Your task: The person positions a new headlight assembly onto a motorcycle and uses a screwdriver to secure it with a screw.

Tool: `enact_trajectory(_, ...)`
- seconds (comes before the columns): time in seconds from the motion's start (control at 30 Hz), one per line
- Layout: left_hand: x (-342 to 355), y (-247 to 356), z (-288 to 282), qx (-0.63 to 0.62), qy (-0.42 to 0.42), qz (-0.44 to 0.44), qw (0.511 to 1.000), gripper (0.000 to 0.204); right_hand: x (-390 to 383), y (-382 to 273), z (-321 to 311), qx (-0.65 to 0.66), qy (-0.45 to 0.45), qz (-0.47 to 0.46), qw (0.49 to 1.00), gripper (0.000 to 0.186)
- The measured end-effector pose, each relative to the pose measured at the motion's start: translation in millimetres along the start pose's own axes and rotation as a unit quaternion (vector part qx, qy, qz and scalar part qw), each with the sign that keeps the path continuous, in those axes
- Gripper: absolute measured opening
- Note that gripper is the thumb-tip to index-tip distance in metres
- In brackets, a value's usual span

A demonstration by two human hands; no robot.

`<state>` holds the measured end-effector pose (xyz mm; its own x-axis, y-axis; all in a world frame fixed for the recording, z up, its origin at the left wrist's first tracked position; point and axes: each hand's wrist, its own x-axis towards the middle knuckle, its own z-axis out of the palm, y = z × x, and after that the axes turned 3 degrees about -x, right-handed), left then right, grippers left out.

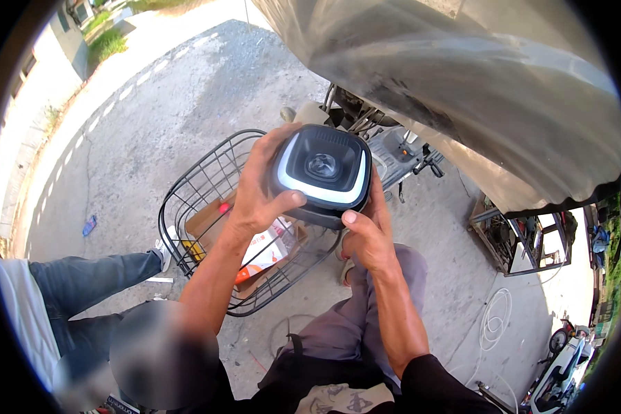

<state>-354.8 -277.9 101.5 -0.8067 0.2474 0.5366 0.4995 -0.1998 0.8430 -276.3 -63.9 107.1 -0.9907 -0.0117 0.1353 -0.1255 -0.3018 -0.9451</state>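
Between both hands, above a wire basket, is a black, rounded-square headlight (322,162) with a clear round lens in its middle and a bright white U-shaped strip round its front. My left hand (261,190) grips its left side, the thumb lying along the lower left edge. My right hand (371,224) holds the lower right side, with the thumb on the lower edge and the other fingers partly hidden behind. The lens faces up towards me. Below the headlight, the black wire basket (177,238) holds an open cardboard box (203,219) with a white and orange carton (263,250) in it.
A scooter or motorbike (400,148) stands ahead, partly under a large translucent sheet (462,76). At left is another person in jeans (96,279). On the right are a metal frame cart (521,238), a coiled white hose (495,317) and a parked white vehicle (559,369).
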Motion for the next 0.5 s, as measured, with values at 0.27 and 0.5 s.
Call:
enact_trajectory(0.27,1,-8,-2,0.010,0.003,-0.009,1.000,0.123,12,-3,-14,-0.030,-0.015,-0.016,0.999,0.126)
enact_trajectory(0.5,2,-7,1,-0.028,0.028,-0.021,0.999,0.112,15,-9,-11,-0.034,-0.002,0.012,0.999,0.129)
